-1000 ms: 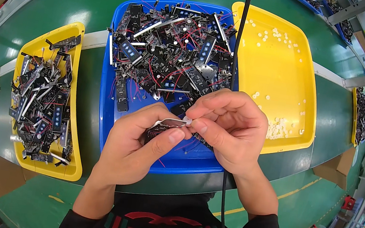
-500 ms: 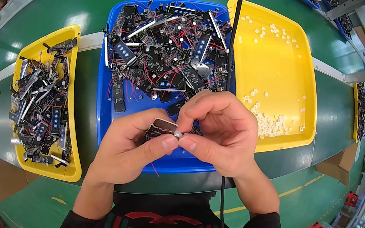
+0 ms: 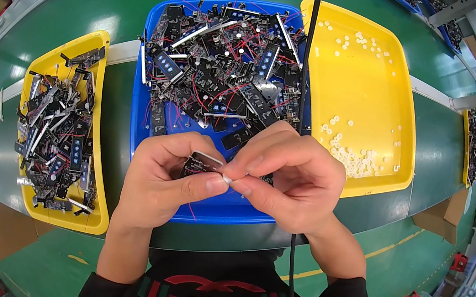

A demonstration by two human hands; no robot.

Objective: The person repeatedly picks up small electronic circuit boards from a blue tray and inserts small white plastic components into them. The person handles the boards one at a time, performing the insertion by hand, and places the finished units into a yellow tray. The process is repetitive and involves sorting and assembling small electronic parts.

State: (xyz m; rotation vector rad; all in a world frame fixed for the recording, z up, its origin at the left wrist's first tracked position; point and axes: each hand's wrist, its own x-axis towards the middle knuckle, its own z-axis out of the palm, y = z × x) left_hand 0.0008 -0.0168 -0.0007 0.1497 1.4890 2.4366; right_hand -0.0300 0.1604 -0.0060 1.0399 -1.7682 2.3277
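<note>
My left hand (image 3: pixel 165 183) grips a small black circuit board part (image 3: pixel 198 164) above the near edge of the blue tray (image 3: pixel 221 209). My right hand (image 3: pixel 286 179) meets it from the right, thumb and forefinger pinched on a small white piece (image 3: pixel 226 178) at the part's edge. The blue tray is heaped with black boards and red wires (image 3: pixel 219 75). Most of the held part is hidden by my fingers.
A yellow tray (image 3: pixel 388 143) on the right holds small white round pieces (image 3: pixel 354 159). Another yellow tray (image 3: pixel 90 211) on the left is filled with black parts. All sit on a green bench. A dark cable (image 3: pixel 309 46) hangs down the middle of the view.
Both hands have stayed together over the tray's near edge, shifting slightly toward me. The fingers have reworked their grip on the small part.
</note>
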